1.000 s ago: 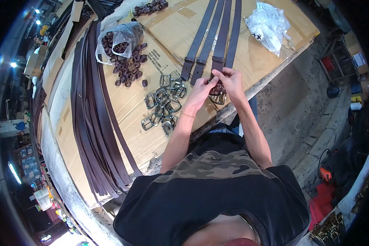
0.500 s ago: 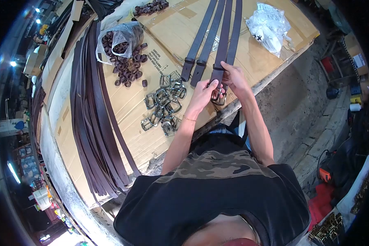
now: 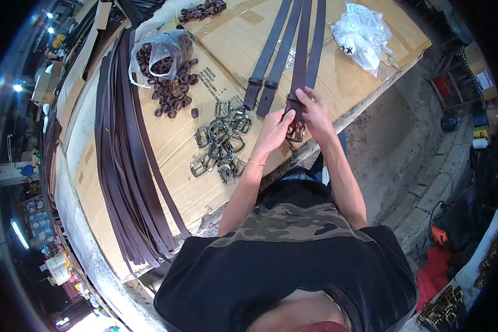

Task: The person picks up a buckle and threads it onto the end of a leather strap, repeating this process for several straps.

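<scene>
My left hand (image 3: 272,130) is closed on the end of a dark brown leather belt (image 3: 301,66), its thumb lying on top. A metal buckle (image 3: 296,134) hangs at that end, just below my fingers. My right hand (image 3: 315,114) grips the same belt from the other side, fingers at the leather loop (image 3: 292,97) around it. To the left lie two more belt straps, one being a dark strap (image 3: 266,94) with a loop near its end. Another strap (image 3: 317,44) runs along the right of the held belt, its near end hidden by my right hand.
Left of my hands, loose metal buckles (image 3: 218,138) lie on the cardboard-covered table (image 3: 243,188). Behind them are brown leather loops (image 3: 174,94) spilling from a clear bag (image 3: 177,47). A bundle of long straps (image 3: 124,155) lies farther left; a white plastic bag (image 3: 362,36) sits back right.
My right hand's fingers have shifted slightly left and curled further over the belt at the loop. The buckle has tilted a little; my left hand stays nearly in place.
</scene>
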{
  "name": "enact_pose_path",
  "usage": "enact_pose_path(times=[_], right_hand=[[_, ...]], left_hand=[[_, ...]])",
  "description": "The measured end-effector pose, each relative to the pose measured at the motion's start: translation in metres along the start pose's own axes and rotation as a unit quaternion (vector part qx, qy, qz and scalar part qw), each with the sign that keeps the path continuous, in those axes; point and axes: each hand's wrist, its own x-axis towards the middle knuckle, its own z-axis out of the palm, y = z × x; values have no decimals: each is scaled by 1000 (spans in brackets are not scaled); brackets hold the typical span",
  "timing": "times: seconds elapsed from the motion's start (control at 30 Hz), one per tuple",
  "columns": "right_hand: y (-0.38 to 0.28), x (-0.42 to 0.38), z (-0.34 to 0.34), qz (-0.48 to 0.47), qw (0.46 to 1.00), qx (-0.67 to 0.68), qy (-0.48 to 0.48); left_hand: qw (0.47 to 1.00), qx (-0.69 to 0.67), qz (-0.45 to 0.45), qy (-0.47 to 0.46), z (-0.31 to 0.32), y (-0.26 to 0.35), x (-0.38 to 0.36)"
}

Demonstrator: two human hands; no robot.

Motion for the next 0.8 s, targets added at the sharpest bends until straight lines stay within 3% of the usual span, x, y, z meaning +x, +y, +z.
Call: enact_pose_path(times=[0.17,0.33,0.67,0.8], right_hand=[[2,-7,-3,26,997,-47,-48],[16,-11,0,-23,994,-91,-59],[-1,-29,13,-1,995,-76,-61],[6,-12,0,7,992,-73,-104]], left_hand=[[1000,15,-7,14,-1,-4,-1],[998,-28,-8,61,-1,-7,1],[995,-46,4,88,1,-1,-6],[996,-35,4,77,0,-10,-3]])
